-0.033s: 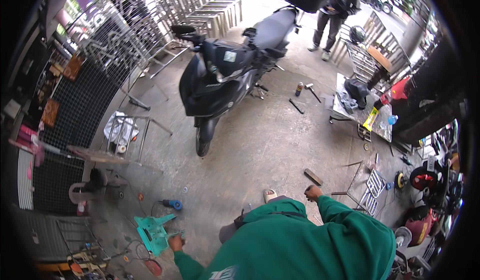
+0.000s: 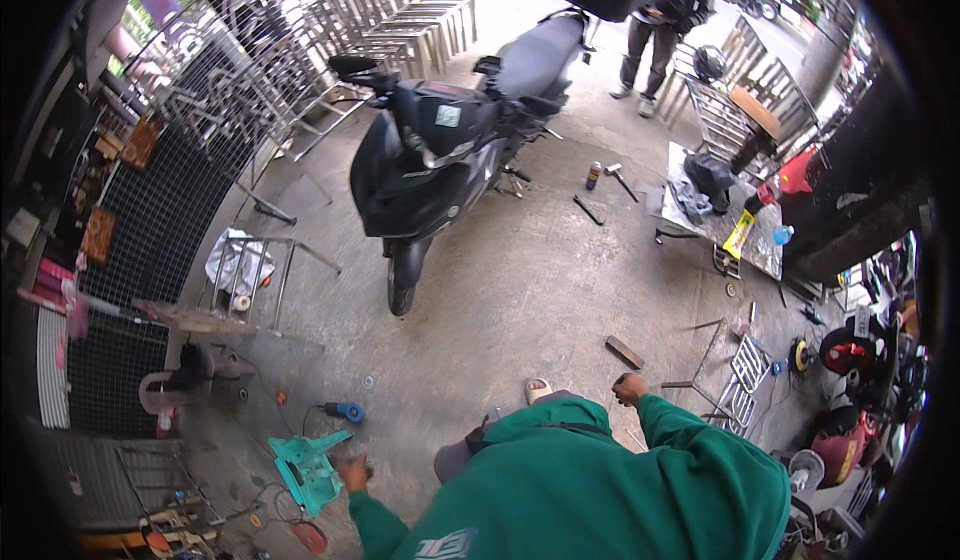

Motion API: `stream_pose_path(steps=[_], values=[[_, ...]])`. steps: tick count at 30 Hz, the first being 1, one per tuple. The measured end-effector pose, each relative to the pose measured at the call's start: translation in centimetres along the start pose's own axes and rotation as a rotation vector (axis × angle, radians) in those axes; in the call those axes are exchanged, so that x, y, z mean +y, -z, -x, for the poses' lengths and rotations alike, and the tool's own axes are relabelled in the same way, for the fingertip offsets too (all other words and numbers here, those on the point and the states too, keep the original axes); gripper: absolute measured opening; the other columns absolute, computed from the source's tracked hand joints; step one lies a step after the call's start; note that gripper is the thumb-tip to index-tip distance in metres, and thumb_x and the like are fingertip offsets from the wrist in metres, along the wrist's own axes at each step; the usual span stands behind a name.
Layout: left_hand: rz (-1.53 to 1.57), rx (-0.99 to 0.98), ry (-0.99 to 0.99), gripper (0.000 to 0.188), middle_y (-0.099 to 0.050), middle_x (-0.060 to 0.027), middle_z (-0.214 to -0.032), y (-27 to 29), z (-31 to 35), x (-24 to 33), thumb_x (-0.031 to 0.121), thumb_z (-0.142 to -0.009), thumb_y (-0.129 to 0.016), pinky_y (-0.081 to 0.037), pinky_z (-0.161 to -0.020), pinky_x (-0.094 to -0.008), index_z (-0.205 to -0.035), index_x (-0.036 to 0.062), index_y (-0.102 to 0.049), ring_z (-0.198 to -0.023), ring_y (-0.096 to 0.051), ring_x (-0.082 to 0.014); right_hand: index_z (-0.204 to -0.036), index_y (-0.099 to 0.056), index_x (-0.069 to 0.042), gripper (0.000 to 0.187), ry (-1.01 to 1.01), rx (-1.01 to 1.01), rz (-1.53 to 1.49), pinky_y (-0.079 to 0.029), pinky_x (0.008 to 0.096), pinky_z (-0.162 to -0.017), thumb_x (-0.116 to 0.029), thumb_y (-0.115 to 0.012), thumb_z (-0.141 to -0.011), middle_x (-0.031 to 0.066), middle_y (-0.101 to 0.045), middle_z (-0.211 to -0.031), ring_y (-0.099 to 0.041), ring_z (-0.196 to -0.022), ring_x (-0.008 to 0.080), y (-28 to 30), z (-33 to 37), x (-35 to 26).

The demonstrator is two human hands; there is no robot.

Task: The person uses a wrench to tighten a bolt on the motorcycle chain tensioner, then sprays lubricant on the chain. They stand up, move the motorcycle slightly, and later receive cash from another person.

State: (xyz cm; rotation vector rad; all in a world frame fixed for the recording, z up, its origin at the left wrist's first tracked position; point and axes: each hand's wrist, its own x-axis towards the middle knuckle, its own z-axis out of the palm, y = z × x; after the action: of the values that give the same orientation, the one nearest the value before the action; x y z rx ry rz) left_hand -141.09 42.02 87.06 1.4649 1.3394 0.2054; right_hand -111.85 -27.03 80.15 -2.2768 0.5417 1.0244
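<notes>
My left hand [image 2: 354, 472] hangs low beside a turquoise plastic stool [image 2: 308, 468], close to its right edge. Its fingers are small and smeared, so their grip cannot be made out. Out to the right, my right hand [image 2: 628, 389] is curled closed above the concrete. Whatever it may hold is hidden. Just beyond that hand lies a brown rectangular bar [image 2: 625, 351]. A blue angle grinder [image 2: 343, 411] rests on the floor past the stool.
Ahead stands a black scooter [image 2: 430, 165]. A spray can [image 2: 593, 176], a hammer [image 2: 621, 183] and a dark bar [image 2: 589, 211] lie right of it. A low table [image 2: 765, 255] carries bags and bottles. Metal frames [image 2: 745, 380] occupy the right; a person [image 2: 655, 40] stands far back.
The whole view has shifted slightly. My left hand has turned a little beside the stool, its fingers now blurred. My right hand keeps about the same place.
</notes>
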Motion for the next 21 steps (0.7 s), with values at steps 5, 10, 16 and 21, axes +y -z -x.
stream_pose_path(steps=[5, 10, 16, 21], values=[[-0.538, -0.354, -0.339, 0.037, -0.068, -0.0144, -0.067, -22.2, 2.5, 15.9, 0.023, -0.086, -0.079, -0.055, -0.051, -0.0371, -0.079, -0.0104, -0.065, -0.056, -0.069, -0.0228, -0.091, -0.069, -0.001, 0.016, -0.170, 0.037, -0.339, -0.056, 0.0385, -0.052, -0.016, -0.064, -0.088, 0.0126, -0.071, -0.078, -0.070, -0.063, 0.0244, 2.7, 0.9, 7.9], [-0.681, -0.606, -0.473, 0.041, -0.065, -0.0148, -0.063, -34.3, 4.1, 23.8, 0.028, -0.092, -0.074, -0.052, -0.052, -0.0399, -0.074, -0.0078, -0.065, -0.055, -0.068, -0.0222, -0.099, -0.069, -0.002, 0.017, -0.356, 0.122, -0.712, -0.056, 0.0380, -0.052, -0.016, -0.067, -0.090, 0.0116, -0.071, -0.083, -0.069, -0.064, 0.0238, -0.5, 3.2, 9.1], [-0.821, -0.635, -0.215, 0.031, -0.068, -0.0150, -0.070, -39.1, -1.3, 25.0, 0.023, -0.091, -0.076, -0.054, -0.053, -0.0402, -0.086, -0.0050, -0.064, -0.061, -0.070, -0.0232, -0.096, -0.074, 0.002, 0.035, -0.208, 0.231, -0.573, -0.057, 0.0408, -0.066, -0.029, -0.074, -0.080, 0.0202, -0.074, -0.088, -0.073, -0.074, 0.0311, -5.4, 3.9, 9.1], [-1.030, -0.769, -0.177, 0.026, -0.070, -0.0148, -0.076, -43.5, -5.0, 25.5, 0.010, -0.081, -0.080, -0.056, -0.056, -0.0392, -0.094, -0.0060, -0.064, -0.066, -0.071, -0.0234, -0.093, -0.074, 0.003, 0.047, -0.277, 0.214, -0.504, -0.057, 0.0437, -0.078, -0.041, -0.074, -0.076, 0.0264, -0.073, -0.089, -0.073, -0.086, 0.0391, -5.2, 2.1, 9.5]])
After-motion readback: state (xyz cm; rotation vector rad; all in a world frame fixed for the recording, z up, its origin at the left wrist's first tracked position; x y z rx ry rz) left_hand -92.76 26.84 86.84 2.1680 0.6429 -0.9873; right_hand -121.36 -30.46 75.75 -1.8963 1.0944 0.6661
